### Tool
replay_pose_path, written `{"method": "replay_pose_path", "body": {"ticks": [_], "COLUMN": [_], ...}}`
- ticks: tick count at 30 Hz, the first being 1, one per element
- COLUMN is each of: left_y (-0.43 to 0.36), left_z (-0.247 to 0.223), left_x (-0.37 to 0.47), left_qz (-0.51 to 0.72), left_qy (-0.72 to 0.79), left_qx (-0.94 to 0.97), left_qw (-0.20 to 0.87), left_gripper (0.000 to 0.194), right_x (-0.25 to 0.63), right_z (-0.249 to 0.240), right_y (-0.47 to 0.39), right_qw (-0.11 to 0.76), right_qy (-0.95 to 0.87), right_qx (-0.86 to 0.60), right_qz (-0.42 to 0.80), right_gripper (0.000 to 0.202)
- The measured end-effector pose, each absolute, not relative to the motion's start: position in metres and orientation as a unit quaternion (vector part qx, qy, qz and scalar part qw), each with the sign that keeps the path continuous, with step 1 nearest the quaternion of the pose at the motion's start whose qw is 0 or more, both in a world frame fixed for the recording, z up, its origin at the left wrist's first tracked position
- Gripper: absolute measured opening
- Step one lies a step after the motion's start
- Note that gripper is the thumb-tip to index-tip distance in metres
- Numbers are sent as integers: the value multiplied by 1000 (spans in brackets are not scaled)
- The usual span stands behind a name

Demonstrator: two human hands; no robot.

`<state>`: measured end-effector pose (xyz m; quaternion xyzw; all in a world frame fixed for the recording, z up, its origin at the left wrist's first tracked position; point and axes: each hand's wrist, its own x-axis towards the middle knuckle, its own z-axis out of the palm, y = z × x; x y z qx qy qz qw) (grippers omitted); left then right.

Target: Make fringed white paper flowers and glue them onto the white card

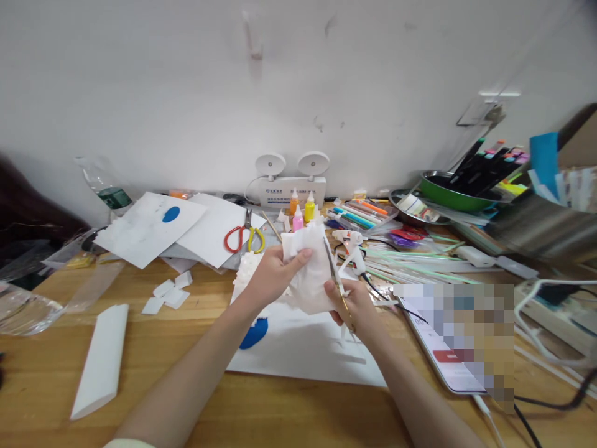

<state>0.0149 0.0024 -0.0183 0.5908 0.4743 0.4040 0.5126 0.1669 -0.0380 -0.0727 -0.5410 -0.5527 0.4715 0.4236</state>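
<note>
A piece of thin white tissue-like material is pinched in my left hand, its thumb lying across the front. My right hand is closed round the handles of gold-coloured scissors. Their blades point up along the right edge of the white piece, and a narrow strip hangs beside them. Below both hands lies a white sheet with a blue shape at its left. White fluffy bits rest on the sheet's upper left corner, partly behind my left forearm.
Red and yellow-handled scissors lie on papers at the back. Small white squares and a folded white pack are at the left. A glue gun, paint bottles, a phone with a cable, and a green bowl of markers stand beyond and right.
</note>
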Motion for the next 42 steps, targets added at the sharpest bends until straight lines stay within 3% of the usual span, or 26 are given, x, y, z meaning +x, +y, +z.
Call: {"method": "replay_pose_path", "body": {"ticks": [16,42], "left_y": [-1,1], "left_z": [-21,-22], "left_x": [18,18], "left_qz": [368,371], "left_qy": [453,444], "left_qx": [602,628], "left_qw": [545,521], "left_gripper": [31,30], "right_x": [169,168], "right_z": [-75,-77], "right_y": [-37,-33], "right_qw": [437,448], "right_qy": [-571,-525], "right_qx": [-561,-576], "right_qz": [410,438], "right_gripper": [53,49]}}
